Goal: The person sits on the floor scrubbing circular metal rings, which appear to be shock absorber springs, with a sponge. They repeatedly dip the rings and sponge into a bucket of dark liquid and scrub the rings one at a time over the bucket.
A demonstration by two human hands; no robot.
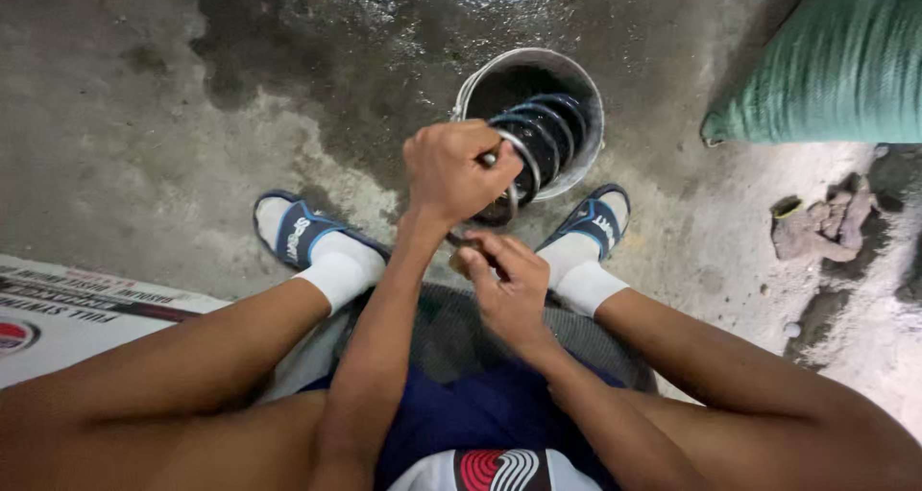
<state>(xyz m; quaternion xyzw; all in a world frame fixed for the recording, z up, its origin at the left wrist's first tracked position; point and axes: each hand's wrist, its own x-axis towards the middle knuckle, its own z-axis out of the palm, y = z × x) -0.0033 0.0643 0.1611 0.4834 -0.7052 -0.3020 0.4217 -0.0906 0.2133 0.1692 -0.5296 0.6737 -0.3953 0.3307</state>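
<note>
Gripping the near end of a large dark coil spring (536, 136) was the left hand (456, 169), fist clenched tight round the top turn of wire, knuckles up toward the camera. Leaned at a tilt, that spring, its far coils lying over the mouth of a grey metal bucket (588, 93) and its near coils hanging just outside the rim. Set on a wet, dark-stained concrete floor (144, 117), the bucket, between two feet and a little beyond them. Pinched at the lower end of the spring, just beneath the left wrist, was the right hand (507, 289), fingers curled together on something small and dark; too hidden to tell what, or whether part of the spring itself. Both hands close together, one above the other, over the gap between the knees.

Planted on either side of the bucket: white socks in blue slide sandals, the left sandal (293, 232) well apart from the bucket, the right sandal (594, 220) almost touching its base. Propped at the upper right edge, a green woven sack (836, 69). Lying near it on paler ground, a lump of brownish rubble (816, 224). Spread flat at the left edge, a white printed sheet (67, 313).
</note>
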